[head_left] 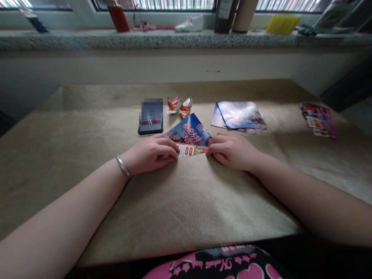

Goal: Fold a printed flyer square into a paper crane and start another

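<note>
Between my hands lies a printed paper sheet (190, 131), folded to a triangle with its point away from me. Its face is blue with large lettering, and a white and orange strip runs along the near edge. My left hand (152, 152), with a silver bangle at the wrist, pinches the left corner of that strip. At the right corner, the curled fingers of my right hand (228, 150) grip the paper. The fingertips cover both corners. Just beyond the sheet stands a folded red and white paper figure (180, 107).
A phone (151, 116) lies beyond my left hand. Several glossy printed sheets (242, 115) are stacked beyond my right hand. Colourful cards (319, 120) sit near the right edge of the brown-covered table (186, 209). Bottles and small items line the stone windowsill (162, 40).
</note>
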`<action>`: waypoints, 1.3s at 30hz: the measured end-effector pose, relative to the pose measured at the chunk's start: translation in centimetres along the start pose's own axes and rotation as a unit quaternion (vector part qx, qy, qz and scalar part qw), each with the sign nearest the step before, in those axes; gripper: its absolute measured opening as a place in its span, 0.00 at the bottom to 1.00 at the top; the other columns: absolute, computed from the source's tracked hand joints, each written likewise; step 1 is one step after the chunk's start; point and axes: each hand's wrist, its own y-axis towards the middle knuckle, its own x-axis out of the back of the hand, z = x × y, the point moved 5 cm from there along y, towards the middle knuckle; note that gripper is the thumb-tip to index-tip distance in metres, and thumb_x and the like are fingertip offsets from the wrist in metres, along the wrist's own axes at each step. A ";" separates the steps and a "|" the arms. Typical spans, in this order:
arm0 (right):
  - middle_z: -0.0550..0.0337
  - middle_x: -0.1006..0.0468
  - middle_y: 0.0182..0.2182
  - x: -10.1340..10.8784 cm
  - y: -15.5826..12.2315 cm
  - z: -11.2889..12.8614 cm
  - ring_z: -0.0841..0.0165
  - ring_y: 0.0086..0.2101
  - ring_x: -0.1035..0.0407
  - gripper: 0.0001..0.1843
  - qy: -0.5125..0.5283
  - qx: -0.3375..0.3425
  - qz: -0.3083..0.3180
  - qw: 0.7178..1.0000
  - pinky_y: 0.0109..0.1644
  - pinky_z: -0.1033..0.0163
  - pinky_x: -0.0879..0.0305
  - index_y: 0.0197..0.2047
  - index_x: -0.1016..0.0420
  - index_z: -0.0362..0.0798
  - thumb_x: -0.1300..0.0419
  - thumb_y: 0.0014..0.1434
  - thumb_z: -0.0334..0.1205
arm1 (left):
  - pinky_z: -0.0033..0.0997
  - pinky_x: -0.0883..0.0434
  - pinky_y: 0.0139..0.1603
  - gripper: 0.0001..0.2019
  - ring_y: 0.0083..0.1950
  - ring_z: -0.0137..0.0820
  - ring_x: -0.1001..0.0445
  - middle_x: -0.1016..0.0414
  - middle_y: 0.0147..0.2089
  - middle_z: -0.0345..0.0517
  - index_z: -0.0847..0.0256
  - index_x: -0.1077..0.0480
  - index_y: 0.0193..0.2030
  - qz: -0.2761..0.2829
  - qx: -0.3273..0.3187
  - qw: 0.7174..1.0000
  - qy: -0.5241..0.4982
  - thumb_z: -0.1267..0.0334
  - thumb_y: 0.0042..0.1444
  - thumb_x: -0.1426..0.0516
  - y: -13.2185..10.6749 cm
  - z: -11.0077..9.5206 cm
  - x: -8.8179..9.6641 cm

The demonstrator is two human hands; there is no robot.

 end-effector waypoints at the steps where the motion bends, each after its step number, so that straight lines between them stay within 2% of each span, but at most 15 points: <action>1: 0.56 0.23 0.33 0.1 -0.1 -0.1 0.67 0.32 0.35 0.12 -0.004 0.000 -0.003 1.000 0.35 0.62 0.41 0.34 0.23 0.48 0.47 0.53 0.30 | 0.34 0.31 0.51 0.08 0.47 0.31 0.30 0.25 0.46 0.45 0.58 0.27 0.39 0.000 0.006 1.000 0.006 0.65 0.60 0.48 0.0 -0.1 0.0; 5: 0.56 0.23 0.34 0.2 -0.1 -0.3 0.66 0.34 0.34 0.12 -0.013 -0.008 -0.028 0.999 0.37 0.61 0.40 0.33 0.23 0.48 0.48 0.54 0.30 | 0.37 0.31 0.52 0.11 0.49 0.34 0.30 0.27 0.50 0.50 0.60 0.28 0.46 -0.015 0.028 0.999 0.044 0.64 0.59 0.48 0.3 -0.3 -0.2; 9: 0.56 0.23 0.34 0.2 -0.1 -0.4 0.65 0.35 0.33 0.12 -0.006 -0.015 -0.045 0.999 0.39 0.61 0.38 0.35 0.23 0.48 0.47 0.55 0.31 | 0.43 0.33 0.56 0.16 0.54 0.37 0.32 0.29 0.55 0.49 0.58 0.31 0.54 -0.048 0.055 0.993 0.088 0.59 0.60 0.46 0.3 0.1 -0.3; 14: 0.55 0.23 0.34 0.4 -0.3 -0.5 0.65 0.35 0.33 0.12 -0.011 -0.030 -0.074 0.997 0.40 0.59 0.37 0.34 0.22 0.49 0.47 0.54 0.31 | 0.46 0.34 0.56 0.21 0.55 0.40 0.31 0.28 0.56 0.48 0.57 0.31 0.55 -0.030 0.062 0.991 0.116 0.50 0.58 0.44 0.3 0.1 -0.7; 16: 0.55 0.23 0.35 0.6 -0.3 -0.6 0.65 0.35 0.34 0.12 -0.007 -0.036 -0.089 0.995 0.40 0.59 0.37 0.35 0.22 0.48 0.47 0.53 0.30 | 0.45 0.32 0.54 0.19 0.54 0.40 0.30 0.28 0.56 0.48 0.57 0.31 0.55 -0.031 0.059 0.991 0.120 0.52 0.59 0.45 0.4 -0.1 -0.7; 19: 0.55 0.23 0.36 1.1 -0.4 -0.6 0.65 0.36 0.34 0.13 0.009 -0.044 -0.111 0.993 0.41 0.58 0.36 0.36 0.22 0.49 0.47 0.54 0.30 | 0.43 0.32 0.54 0.15 0.53 0.37 0.30 0.27 0.55 0.45 0.56 0.30 0.53 -0.036 0.033 0.993 0.111 0.61 0.61 0.48 0.6 -0.5 -0.6; 23: 0.55 0.23 0.39 1.5 -0.5 -0.5 0.64 0.39 0.32 0.14 0.021 -0.039 -0.132 0.990 0.44 0.56 0.34 0.38 0.23 0.49 0.48 0.53 0.28 | 0.43 0.33 0.59 0.15 0.55 0.34 0.30 0.26 0.55 0.43 0.56 0.29 0.52 -0.041 -0.019 0.997 0.069 0.69 0.61 0.49 0.9 -1.1 -0.6; 27: 0.55 0.24 0.45 1.4 -0.5 -0.6 0.62 0.44 0.32 0.15 0.017 -0.038 -0.127 0.991 0.51 0.52 0.36 0.40 0.24 0.50 0.47 0.53 0.28 | 0.38 0.31 0.58 0.16 0.57 0.31 0.31 0.25 0.53 0.42 0.57 0.28 0.49 -0.047 -0.035 0.998 0.023 0.74 0.60 0.51 0.9 -1.2 -0.4; 33: 0.51 0.29 0.54 1.2 -0.5 -1.1 0.59 0.53 0.36 0.17 0.026 -0.056 -0.120 0.991 0.56 0.47 0.39 0.44 0.25 0.50 0.47 0.53 0.27 | 0.37 0.29 0.56 0.16 0.56 0.29 0.29 0.24 0.51 0.46 0.59 0.27 0.45 -0.046 -0.035 0.998 0.005 0.74 0.60 0.54 0.9 -1.2 -0.5; 36: 0.52 0.30 0.55 1.1 -0.6 -1.2 0.60 0.54 0.37 0.19 0.024 -0.055 -0.116 0.991 0.57 0.47 0.39 0.46 0.26 0.51 0.47 0.53 0.27 | 0.43 0.31 0.58 0.14 0.55 0.31 0.28 0.25 0.52 0.45 0.59 0.27 0.42 -0.056 -0.032 0.997 0.041 0.71 0.62 0.53 1.1 -1.3 -0.5; 39: 0.53 0.31 0.56 1.0 -0.6 -1.2 0.59 0.54 0.37 0.19 0.022 -0.047 -0.105 0.993 0.56 0.46 0.39 0.46 0.26 0.52 0.47 0.53 0.28 | 0.46 0.32 0.58 0.12 0.57 0.34 0.30 0.28 0.57 0.45 0.58 0.27 0.44 -0.059 -0.032 0.993 0.093 0.70 0.62 0.51 1.2 -1.5 -0.2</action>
